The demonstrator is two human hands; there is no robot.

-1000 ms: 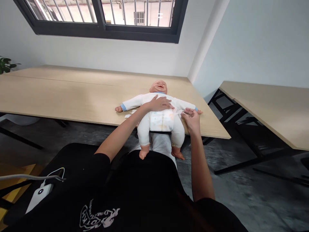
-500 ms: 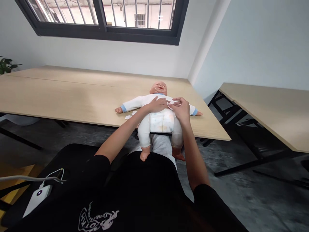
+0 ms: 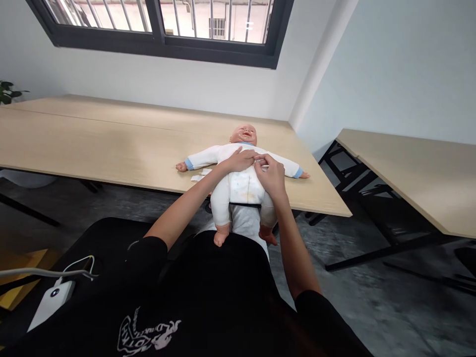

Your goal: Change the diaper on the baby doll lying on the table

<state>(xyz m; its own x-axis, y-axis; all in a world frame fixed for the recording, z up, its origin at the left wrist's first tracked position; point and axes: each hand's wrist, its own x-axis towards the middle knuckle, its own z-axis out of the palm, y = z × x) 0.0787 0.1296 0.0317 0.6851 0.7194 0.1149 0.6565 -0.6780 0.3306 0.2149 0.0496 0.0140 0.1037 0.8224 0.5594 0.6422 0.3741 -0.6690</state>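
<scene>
So you've got the soft-bodied baby doll in white cloth with blue collar and cuffs (image 3: 226, 150) on its back at the near edge of the long pale wood-topped table (image 3: 130, 148). Its head points toward the dark-framed window (image 3: 159, 40), arms flung out to both sides, and the legs dangle over the edge toward your lap.

Your left hand (image 3: 241, 160) is laid flat on the doll's belly, fingers stretched out and not clenched on anything, right above the white printed disposable diaper (image 3: 240, 187) around its hips. Your right hand (image 3: 272, 174) is bent in at the diaper's upper edge, fingertips up against your left fingers. A bit of white shows there, but honestly I can't tell if you're pinching it or only touching it.

A few small flat white scraps (image 3: 197, 177) sit on the tabletop just beyond your left forearm, under the doll's outstretched arm. Down by your left side there's a white rectangular power bank (image 3: 52, 303) with a cable plugged in.
</scene>
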